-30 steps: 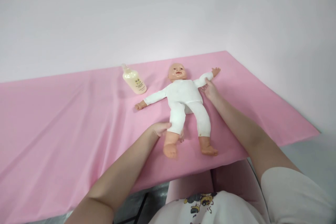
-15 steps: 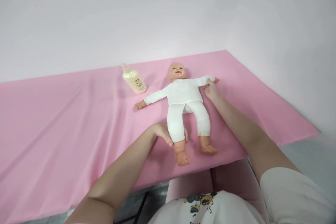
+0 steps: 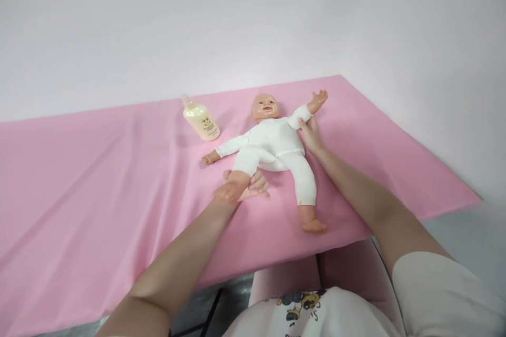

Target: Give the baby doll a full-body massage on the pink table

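Observation:
A baby doll (image 3: 272, 137) in a white cloth suit lies on its back, head away from me. My left hand (image 3: 256, 185) is wrapped round the lower part of one doll leg (image 3: 247, 160) from beneath. That leg is bent and lifted, its slightly blurred foot hanging over my wrist. My right hand (image 3: 312, 136) grips the doll's arm (image 3: 300, 116) on the right, thumb on the white sleeve. The forearm there points up, with the doll's fingers spread. The doll's other arm and other leg lie flat on the cloth.
A pale yellow pump bottle (image 3: 202, 122) stands left of the doll's head. The pink cloth (image 3: 98, 195) covers the table, with folds at the left. A white wall is behind it, and the table's near edge is close to my body.
My left hand has raised the doll's leg from the cloth and bent it to the left. My right hand has tilted the doll's arm upward and moved it slightly inward.

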{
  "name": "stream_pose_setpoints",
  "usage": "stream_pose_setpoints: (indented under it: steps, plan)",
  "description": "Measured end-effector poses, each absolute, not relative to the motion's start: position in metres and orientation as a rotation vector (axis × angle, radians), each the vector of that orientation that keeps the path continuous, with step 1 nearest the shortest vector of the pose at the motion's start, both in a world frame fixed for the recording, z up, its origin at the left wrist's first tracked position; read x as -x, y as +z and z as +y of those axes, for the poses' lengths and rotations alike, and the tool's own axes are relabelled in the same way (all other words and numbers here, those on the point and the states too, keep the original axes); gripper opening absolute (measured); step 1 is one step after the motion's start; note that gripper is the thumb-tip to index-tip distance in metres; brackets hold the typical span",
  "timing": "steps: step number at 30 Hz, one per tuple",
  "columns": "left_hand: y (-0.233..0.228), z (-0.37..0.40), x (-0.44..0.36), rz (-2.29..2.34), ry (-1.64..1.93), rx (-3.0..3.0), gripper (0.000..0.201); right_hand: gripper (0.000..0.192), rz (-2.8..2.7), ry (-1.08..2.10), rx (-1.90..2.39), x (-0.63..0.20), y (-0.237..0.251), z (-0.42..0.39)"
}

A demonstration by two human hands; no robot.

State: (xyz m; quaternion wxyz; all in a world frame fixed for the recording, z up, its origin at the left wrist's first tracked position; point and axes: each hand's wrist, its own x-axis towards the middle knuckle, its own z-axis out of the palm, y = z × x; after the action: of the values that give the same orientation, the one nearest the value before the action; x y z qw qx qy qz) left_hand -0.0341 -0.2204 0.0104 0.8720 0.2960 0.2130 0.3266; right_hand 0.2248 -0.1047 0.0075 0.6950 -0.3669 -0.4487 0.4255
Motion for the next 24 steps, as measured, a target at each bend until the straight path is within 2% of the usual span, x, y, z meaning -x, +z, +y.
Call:
stream_pose_setpoints:
  steps: [6,9,18,24]
  plan:
    - [0.031,-0.211,0.018,0.531,0.872,-0.394,0.050,0.026,-1.661,0.715,0.868,-0.224,0.008,-0.111]
    - [0.031,-0.212,0.018,0.571,0.870,-0.373,0.048,0.026,-1.790,0.608,0.868,-0.227,0.009,-0.110]
    - [0.018,-0.208,0.025,0.459,0.773,-0.515,0.047,0.030,-1.748,0.603,0.857,-0.226,0.007,-0.111]
    - [0.005,-0.209,0.029,0.230,0.331,-1.019,0.069,0.034,-1.388,0.733,0.840,-0.225,0.001,-0.106]
